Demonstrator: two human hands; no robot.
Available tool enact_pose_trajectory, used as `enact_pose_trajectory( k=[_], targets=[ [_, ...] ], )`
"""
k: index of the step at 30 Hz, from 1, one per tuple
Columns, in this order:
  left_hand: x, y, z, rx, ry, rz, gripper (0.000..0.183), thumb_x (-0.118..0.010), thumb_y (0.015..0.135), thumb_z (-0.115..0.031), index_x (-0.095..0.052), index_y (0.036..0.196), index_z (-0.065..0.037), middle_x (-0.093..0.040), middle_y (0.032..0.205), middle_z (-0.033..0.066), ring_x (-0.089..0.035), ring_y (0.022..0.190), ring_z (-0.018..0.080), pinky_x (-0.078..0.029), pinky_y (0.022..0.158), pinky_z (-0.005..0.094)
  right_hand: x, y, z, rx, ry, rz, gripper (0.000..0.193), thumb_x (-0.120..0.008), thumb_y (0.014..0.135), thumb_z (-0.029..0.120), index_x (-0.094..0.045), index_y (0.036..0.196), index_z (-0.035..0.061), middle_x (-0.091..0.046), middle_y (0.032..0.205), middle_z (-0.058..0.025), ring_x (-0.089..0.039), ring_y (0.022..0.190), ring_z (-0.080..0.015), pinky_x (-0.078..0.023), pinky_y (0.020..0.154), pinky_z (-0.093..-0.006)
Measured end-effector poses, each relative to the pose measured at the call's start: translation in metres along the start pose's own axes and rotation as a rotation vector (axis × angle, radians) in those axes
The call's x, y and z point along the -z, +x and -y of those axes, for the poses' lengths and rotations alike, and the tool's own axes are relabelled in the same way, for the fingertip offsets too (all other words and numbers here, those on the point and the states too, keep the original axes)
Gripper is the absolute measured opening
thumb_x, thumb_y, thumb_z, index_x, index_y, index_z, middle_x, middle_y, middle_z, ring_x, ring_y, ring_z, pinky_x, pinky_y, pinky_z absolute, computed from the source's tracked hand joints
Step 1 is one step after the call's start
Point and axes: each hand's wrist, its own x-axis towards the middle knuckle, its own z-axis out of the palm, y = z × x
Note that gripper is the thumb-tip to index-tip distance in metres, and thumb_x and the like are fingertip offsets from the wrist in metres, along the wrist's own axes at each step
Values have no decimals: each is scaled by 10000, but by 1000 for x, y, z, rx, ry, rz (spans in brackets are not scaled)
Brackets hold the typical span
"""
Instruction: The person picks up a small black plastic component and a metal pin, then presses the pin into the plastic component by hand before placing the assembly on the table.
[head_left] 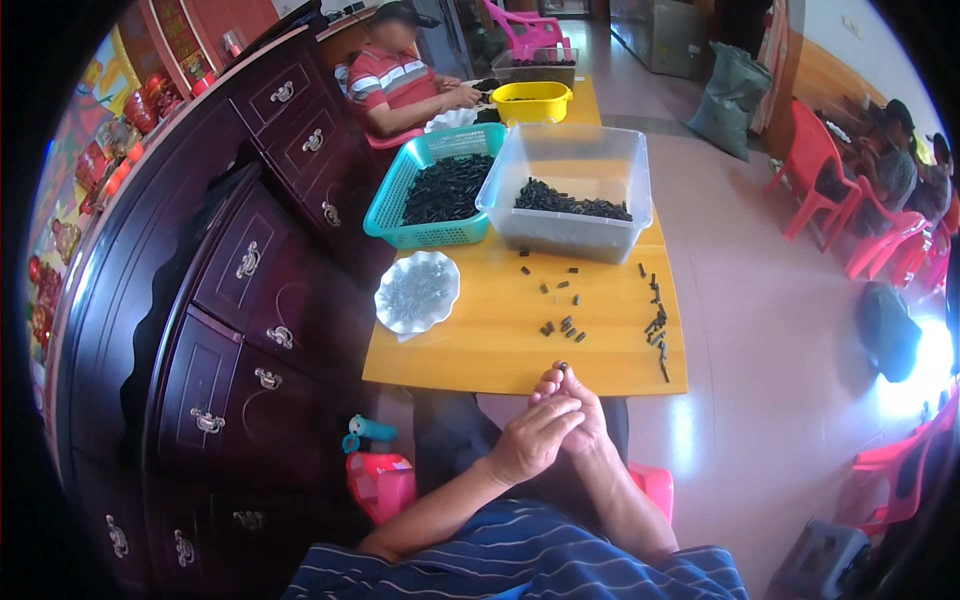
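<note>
Hands: left hand (pixel 528 436) and right hand (pixel 582 412) were pressed together at the near edge of the yellow-orange wooden table (pixel 470 345), fingers bunched.
Grip: both hands closed; a small dark cylindrical piece (pixel 562 367) showed at the fingertips, pinched there. Which hand bore most of it, I could not tell.
Loose stock: scattered small black pieces (pixel 560 325) lay mid-table, a second line of black pieces (pixel 656 325) along the right side, well apart from the hands.
Containers: clear plastic tub (pixel 572 190) part-filled with black pieces; teal plastic basket (pixel 432 190) just beside it, heaped with the same; white scalloped dish (pixel 416 292) of small silvery parts to the left.
Surroundings: dark wooden drawer cabinet (pixel 250 280) along the left; another person in a striped shirt (pixel 398 82) worked at the far end by a yellow tub (pixel 531 102).
Risk: the piece was held right over the table's edge; a slackened pinch would likely drop it to the lap or floor. The right-hand line lay near the rim and a sleeve could sweep it off.
</note>
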Motion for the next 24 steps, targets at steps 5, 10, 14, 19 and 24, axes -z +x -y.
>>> enact_pose_trajectory(
  k=[5,10,14,19,24],
  targets=[
    [17,2,-4,37,56,15,180,-653,845,41,-721,1008,5,-722,1062,144,-708,1045,317,-572,936,394,0,1,-6,3,-102,-24,165,-585,1062,222,-643,1141,90,-634,1002,-40,-619,998,-222,-517,1012,-420],
    [30,-2,-7,136,249,65,170,-677,841,-44,-723,1004,-30,-676,965,111,-687,990,284,-582,842,381,4,2,-16,-12,-183,-30,160,-616,1039,180,-651,1121,46,-682,1022,-81,-630,1088,-269,-509,1041,-431],
    [39,-13,2,199,279,60,77,-703,845,-94,-711,920,-84,-687,940,95,-715,893,281,-604,734,377,-4,2,-31,-50,-182,-41,155,-619,1033,152,-668,1117,32,-707,1033,-107,-639,1102,-297,-508,1053,-433],
    [55,-23,5,176,174,125,63,-736,851,-81,-703,902,-65,-677,938,93,-698,830,314,-590,708,417,-9,1,-45,-50,-254,-94,148,-614,1033,149,-656,1118,35,-699,1027,-108,-640,1100,-298,-518,1041,-439],
    [63,-26,1,222,15,70,73,-733,845,-66,-689,901,-48,-675,904,127,-686,830,353,-568,704,432,-25,0,-55,-42,-383,-128,120,-609,1038,153,-629,1101,53,-680,1011,-103,-633,1090,-288,-536,1002,-428]
  ],
)
